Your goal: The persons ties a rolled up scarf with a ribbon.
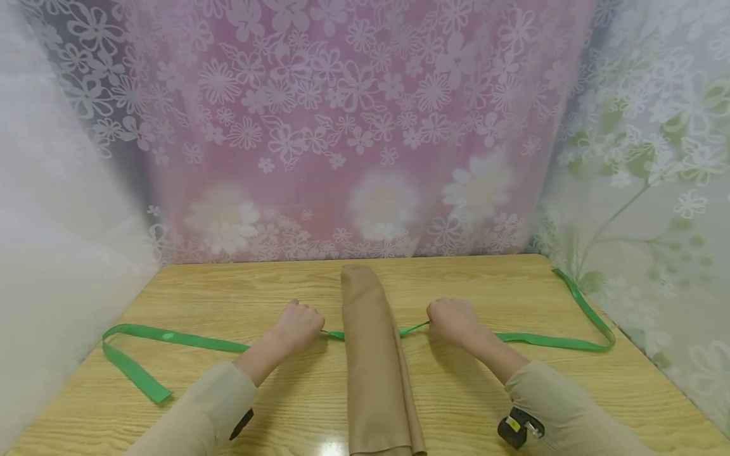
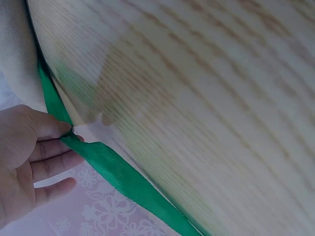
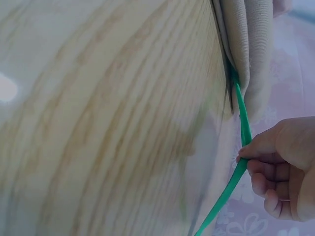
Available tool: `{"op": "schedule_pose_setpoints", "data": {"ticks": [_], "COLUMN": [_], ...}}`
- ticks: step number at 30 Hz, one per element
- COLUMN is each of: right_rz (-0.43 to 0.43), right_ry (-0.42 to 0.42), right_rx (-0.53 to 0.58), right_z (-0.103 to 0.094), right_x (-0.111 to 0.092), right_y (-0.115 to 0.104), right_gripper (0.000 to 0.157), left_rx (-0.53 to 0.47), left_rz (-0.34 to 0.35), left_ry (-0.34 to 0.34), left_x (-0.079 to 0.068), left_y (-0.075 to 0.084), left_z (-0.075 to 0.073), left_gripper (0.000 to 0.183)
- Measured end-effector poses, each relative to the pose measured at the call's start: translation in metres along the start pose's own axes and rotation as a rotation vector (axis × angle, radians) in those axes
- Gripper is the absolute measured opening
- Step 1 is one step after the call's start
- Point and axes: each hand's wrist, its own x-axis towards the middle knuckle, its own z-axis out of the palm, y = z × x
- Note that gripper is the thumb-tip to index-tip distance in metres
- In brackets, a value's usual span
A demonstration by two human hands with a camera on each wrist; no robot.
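Observation:
A long folded brown cloth lies lengthwise down the middle of the table. Beneath it runs a green ribbon, coming out on both sides. My left hand pinches the ribbon just left of the cloth; in the left wrist view thumb and fingertips close on the green ribbon. To the right of the cloth, my right hand pinches the other side of it, and the right wrist view shows the green ribbon between thumb and finger. The stretch under the cloth is hidden.
The wooden table reaches back to a pink flowered curtain. One ribbon tail bends back on the table at left, the other bends toward the far right corner. Pale translucent sheets hang on both sides.

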Motion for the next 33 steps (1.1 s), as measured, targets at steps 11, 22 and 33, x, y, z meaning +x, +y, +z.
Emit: {"op": "schedule_pose_setpoints", "data": {"ticks": [11,22,33], "right_rz": [0.061,0.110,0.125], "right_ry": [-0.089,-0.116,-0.033], "right_rx": [-0.060,-0.053,-0.048], "right_z": [-0.010,-0.016,-0.018], "right_x": [-0.001,-0.006,-0.019], "right_y": [0.014,0.037,0.063], "right_gripper": [0.033,0.003,0.020], "left_rx": [-0.029,-0.062,-0.083], "left_rz": [-0.094,-0.171,-0.259], "left_ry": [-0.016,0.016,0.033], "left_x": [-0.004,-0.015,-0.027], "left_y": [-0.011,-0.029,-0.048], "left_z": [0.007,0.008,0.011], "left_gripper": [0.016,0.020,0.018]}}
